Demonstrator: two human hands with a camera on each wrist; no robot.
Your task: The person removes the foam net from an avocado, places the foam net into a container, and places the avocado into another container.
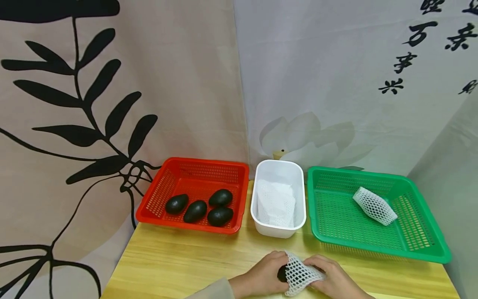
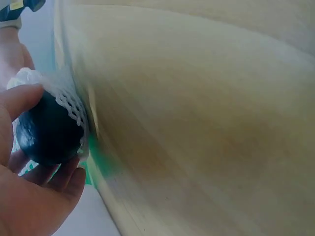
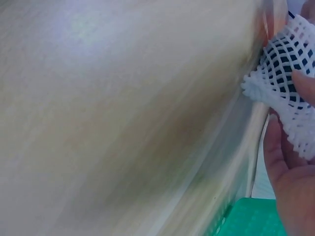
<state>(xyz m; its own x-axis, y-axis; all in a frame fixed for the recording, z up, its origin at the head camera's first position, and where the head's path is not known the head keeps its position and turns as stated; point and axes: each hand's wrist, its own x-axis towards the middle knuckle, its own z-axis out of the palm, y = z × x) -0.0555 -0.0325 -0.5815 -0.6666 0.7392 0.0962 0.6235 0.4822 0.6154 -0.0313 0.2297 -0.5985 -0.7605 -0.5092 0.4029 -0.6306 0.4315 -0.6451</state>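
Near the table's front edge, my left hand (image 1: 266, 273) grips a dark avocado (image 2: 49, 129) by its rounded end, thumb on top and fingers beneath. A white foam net sleeve (image 1: 298, 275) covers the rest of the avocado, its rim reaching partway along the fruit. On the other side my right hand (image 1: 332, 276) pinches the sleeve between thumb and fingers. Dark skin shows through the mesh in the right wrist view, where the sleeve's loose end (image 3: 301, 135) hangs by the fingers.
A red basket (image 1: 209, 163) at the back left holds several bare avocados (image 1: 195, 211). In the middle stands a white bin (image 1: 278, 232) with net sleeves (image 1: 276, 203) inside. At right, a green basket (image 1: 336, 226) holds one sleeved item (image 1: 374, 206). A curtain hangs behind the table.
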